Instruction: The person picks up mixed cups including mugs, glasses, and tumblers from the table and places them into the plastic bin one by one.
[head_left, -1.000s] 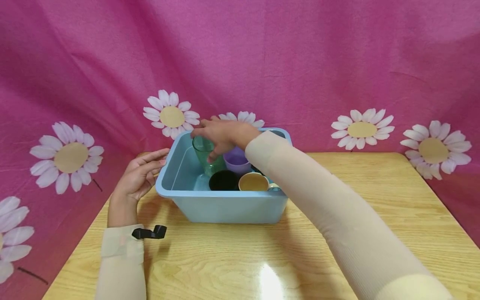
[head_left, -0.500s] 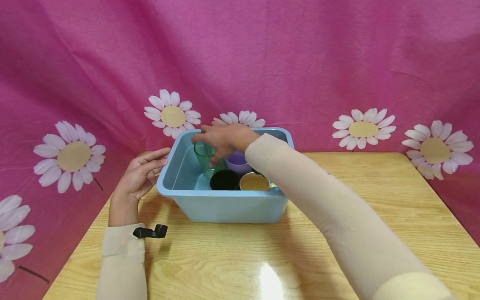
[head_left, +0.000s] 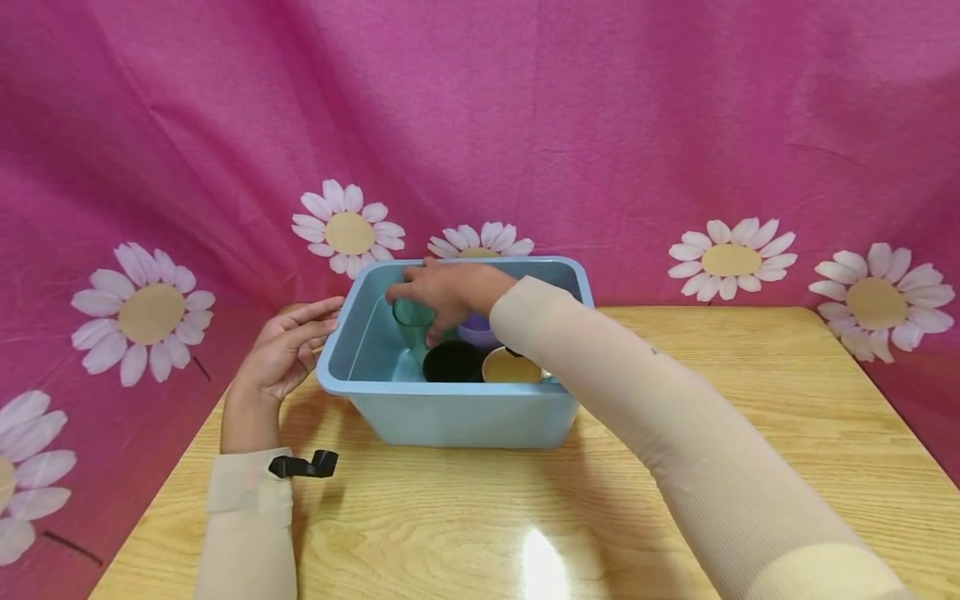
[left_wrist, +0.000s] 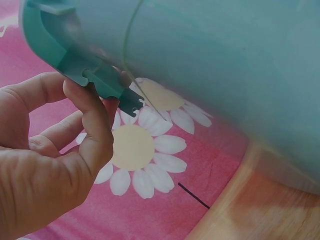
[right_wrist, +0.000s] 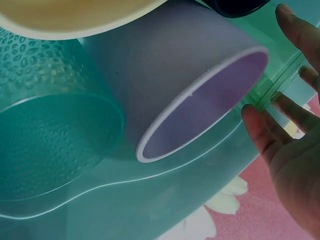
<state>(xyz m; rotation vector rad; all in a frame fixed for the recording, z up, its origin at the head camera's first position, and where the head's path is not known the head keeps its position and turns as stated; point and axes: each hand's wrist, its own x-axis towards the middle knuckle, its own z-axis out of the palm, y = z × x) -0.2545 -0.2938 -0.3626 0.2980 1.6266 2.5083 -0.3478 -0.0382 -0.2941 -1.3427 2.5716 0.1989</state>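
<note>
A light blue plastic basin (head_left: 465, 417) stands on the wooden table. At its left end my left hand (head_left: 281, 346) holds the rim, with fingers curled under the rim's ledge (left_wrist: 75, 67) in the left wrist view. My right hand (head_left: 446, 292) reaches down inside the basin and grips a clear green tumbler (head_left: 412, 321) near its mouth, thumb on the near side. Close beside it are a black cup (head_left: 452, 362), a yellow mug (head_left: 510, 367) and a purple cup (head_left: 477, 332), partly covered by the hand. The right wrist view also shows a textured teal tumbler (right_wrist: 55, 135).
The wooden table (head_left: 420, 517) extends in front and to the right of the basin. A pink curtain (head_left: 615, 150) with daisies hangs close behind it and along the left side. My right forearm crosses over the basin's right rim.
My right hand has moved down a little, bringing the green tumbler lower inside the basin. The left hand keeps its place at the rim.
</note>
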